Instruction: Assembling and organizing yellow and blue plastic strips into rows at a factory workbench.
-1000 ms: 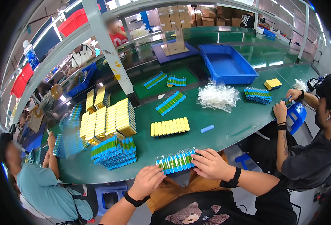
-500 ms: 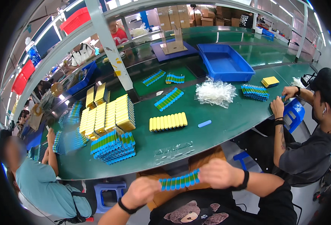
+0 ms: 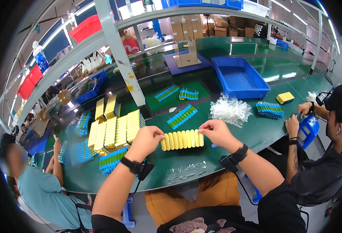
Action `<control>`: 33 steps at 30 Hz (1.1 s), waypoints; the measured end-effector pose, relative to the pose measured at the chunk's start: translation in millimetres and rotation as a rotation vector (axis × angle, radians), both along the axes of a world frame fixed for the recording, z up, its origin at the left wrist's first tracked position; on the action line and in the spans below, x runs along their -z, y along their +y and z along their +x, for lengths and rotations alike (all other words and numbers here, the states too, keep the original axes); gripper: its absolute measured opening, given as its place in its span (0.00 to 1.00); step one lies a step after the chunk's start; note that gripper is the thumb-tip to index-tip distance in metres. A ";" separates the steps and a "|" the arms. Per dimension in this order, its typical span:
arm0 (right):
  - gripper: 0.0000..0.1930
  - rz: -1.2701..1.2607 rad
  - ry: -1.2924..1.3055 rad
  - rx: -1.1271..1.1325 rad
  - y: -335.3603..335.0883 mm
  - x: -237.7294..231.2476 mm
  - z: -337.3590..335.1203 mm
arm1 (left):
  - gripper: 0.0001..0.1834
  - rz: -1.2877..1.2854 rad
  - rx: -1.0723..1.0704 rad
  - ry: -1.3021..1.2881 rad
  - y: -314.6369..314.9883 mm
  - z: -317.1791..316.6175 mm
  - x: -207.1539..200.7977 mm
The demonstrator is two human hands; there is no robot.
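Note:
Between my two hands is a strip of side-by-side yellow pieces with rounded ends (image 3: 182,139), low over the green table (image 3: 221,171). My left hand (image 3: 147,139) pinches its left end, and my right hand (image 3: 220,134) pinches the right end. Whether the strip rests on the yellow stack under it cannot be told. Beyond my hands lies a blue-and-green strip (image 3: 182,116) of similar pieces. Left of my left hand stand tall stacks of yellow strips (image 3: 110,134), with a blue-and-green stack (image 3: 110,161) in front, partly hidden by my arm. A bit of blue shows beneath my right hand.
Small clear plastic pieces (image 3: 186,171) lie near the table edge. A heap of clear plastic (image 3: 230,110) and a blue tray (image 3: 244,93) are farther back. A metal post (image 3: 126,66) rises at left. Co-workers sit on both sides; the right one (image 3: 326,155) handles a strip.
My hands have moved from close to my body forward over the table. The strip between them showed blue and green before; now yellow faces up where the yellow stack stood.

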State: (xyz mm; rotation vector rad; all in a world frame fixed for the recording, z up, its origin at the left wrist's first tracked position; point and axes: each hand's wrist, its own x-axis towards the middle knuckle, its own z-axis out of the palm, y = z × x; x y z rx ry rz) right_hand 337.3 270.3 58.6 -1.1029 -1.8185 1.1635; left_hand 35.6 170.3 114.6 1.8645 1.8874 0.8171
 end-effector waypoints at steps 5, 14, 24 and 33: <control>0.10 0.059 -0.080 -0.048 21.8 25.7 -17.5 | 0.10 -0.074 0.097 0.230 31.4 -13.1 27.2; 0.10 0.327 -0.096 -0.002 4.7 18.0 -16.6 | 0.26 -0.116 0.286 0.168 45.5 -23.0 31.4; 0.19 0.783 -0.345 -0.485 -138.7 41.2 -59.0 | 0.47 -0.078 0.424 0.501 13.7 10.2 29.6; 0.10 0.595 -0.364 -0.601 -125.5 52.2 -69.1 | 0.11 0.109 0.273 0.064 -122.7 11.6 43.7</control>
